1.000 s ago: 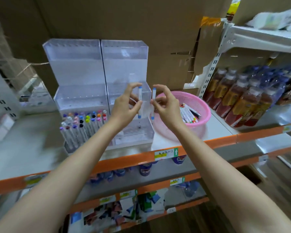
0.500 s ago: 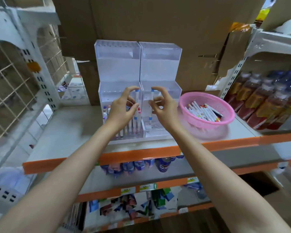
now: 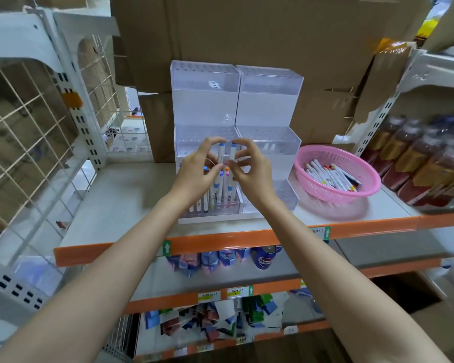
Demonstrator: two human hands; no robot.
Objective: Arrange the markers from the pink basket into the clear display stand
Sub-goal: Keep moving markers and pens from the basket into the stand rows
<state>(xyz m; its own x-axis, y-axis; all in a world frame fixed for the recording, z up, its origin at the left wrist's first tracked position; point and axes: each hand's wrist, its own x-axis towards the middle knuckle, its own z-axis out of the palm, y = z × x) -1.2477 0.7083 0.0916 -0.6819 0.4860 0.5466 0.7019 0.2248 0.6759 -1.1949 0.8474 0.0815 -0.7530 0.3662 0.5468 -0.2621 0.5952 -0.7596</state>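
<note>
Two upright markers are held side by side above the lowest tier of the clear stand: one marker is pinched in the left hand, the other marker in the right hand. Further markers are stood in that tier. More are piled in the pink basket just beside, on the shelf.

The display stand is clear with a frosted white cast and rows of small dots across its tiers. The markers standing in it are white-bodied with blue bands and caps of blue, orange and pink. The basket is pink mesh, holding white markers with dark and orange tips. The shelf is pale grey with an orange front edge; cardboard boxes behind are brown.
</note>
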